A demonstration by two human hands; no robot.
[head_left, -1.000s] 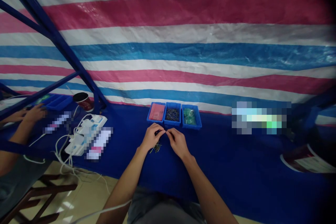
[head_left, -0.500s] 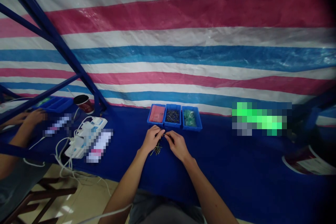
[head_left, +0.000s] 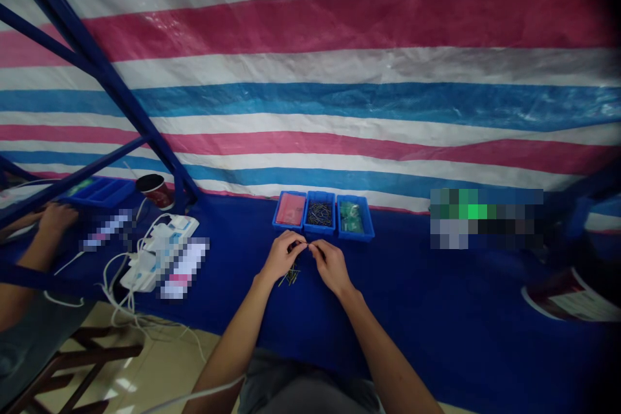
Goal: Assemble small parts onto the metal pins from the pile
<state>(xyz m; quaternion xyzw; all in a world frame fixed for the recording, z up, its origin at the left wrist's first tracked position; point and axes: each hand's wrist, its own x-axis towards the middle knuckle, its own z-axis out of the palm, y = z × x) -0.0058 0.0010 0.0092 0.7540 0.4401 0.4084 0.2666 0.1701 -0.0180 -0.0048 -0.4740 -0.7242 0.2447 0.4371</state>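
My left hand [head_left: 281, 255] is closed in a pinch on a thin, screw-like piece that shows only faintly at the fingertips. Close against it, my right hand [head_left: 330, 262] also pinches with thumb and forefinger; what sits between them is too small to make out. A loose pile of thin dark and brassy screw-like pieces [head_left: 291, 274] lies on the blue table [head_left: 412, 310] beside and partly under my left hand. Just beyond my hands stand three blue trays: one with pink sheets or packets [head_left: 291, 209], one with many dark screw-like pieces [head_left: 319, 213], one with green packets [head_left: 351, 217].
At left lie a white power strip [head_left: 158, 255] with tangled cables and a blurred-out phone-like thing [head_left: 183, 270]. A dark red cup [head_left: 155, 192] stands behind them. Farther left is another person's hand [head_left: 57, 217]. A blue frame post [head_left: 121, 100] slants there; a large cup [head_left: 577, 297] sits at right.
My right hand has shifted slightly, its fingertips drawing in closer around the point where the two hands meet. My left fingers have moved a little. The pile and trays stay put.
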